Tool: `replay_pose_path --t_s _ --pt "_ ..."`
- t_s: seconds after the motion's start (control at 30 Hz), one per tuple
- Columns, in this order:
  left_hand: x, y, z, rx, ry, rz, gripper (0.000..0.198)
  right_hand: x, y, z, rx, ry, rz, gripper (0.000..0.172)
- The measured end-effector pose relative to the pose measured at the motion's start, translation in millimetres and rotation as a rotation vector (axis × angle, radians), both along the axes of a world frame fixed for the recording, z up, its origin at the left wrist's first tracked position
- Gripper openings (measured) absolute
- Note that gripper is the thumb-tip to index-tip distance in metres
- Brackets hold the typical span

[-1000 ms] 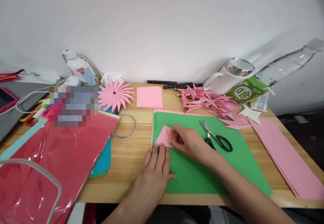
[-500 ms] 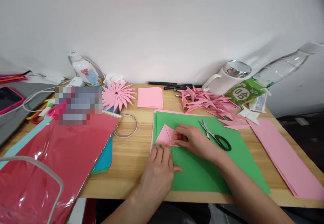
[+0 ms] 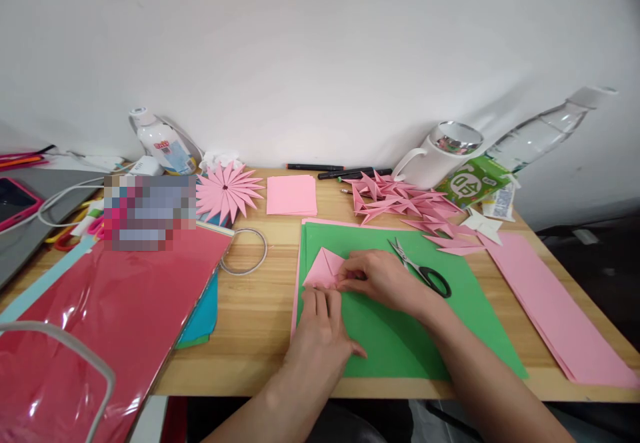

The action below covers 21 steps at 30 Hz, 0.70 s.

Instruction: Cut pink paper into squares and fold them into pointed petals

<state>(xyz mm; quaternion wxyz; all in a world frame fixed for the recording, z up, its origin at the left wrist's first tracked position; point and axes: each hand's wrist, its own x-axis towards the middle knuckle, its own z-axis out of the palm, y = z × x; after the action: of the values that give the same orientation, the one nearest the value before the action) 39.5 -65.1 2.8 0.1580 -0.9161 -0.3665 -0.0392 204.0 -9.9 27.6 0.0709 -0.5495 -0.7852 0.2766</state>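
Observation:
A small folded pink paper piece lies on a green paper sheet on the wooden desk. My left hand lies flat with its fingertips pressing the lower edge of the pink piece. My right hand pinches the right side of the same piece with thumb and fingers. Black-handled scissors lie on the green sheet just right of my right hand.
A heap of folded pink points, a pink square stack and a pink paper flower lie behind. A white mug, bottles, markers, pink sheets at right, a red plastic folder at left.
Both hands stay on the pink piece; my left hand has crept slightly right and my right hand's fingers have shifted along the fold. The view has drifted a little.

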Motion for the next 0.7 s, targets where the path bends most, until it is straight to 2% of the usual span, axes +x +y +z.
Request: replay_pose_path --t_s 0.2,0.37,0.53,0.7 --pt "2.0 -1.7 0.4 -0.051 -0.030 0.037 0.094 14.6 1.5 1.6 -0.057 0.027 0.059 0.011" --pt "2.4 -1.2 2.2 -0.023 -0.029 0.038 0.095 21.9 1.9 6.3 -0.112 0.090 0.063 0.014" --pt "3.6 -1.2 1.5 0.007 -0.018 0.038 0.093 20.0 0.2 7.2 -0.252 0.144 0.016 0.018" --pt "4.8 -1.4 -2.9 -0.040 -0.042 0.038 0.095 10.5 -3.7 5.0 -0.192 0.120 -0.124 0.015"
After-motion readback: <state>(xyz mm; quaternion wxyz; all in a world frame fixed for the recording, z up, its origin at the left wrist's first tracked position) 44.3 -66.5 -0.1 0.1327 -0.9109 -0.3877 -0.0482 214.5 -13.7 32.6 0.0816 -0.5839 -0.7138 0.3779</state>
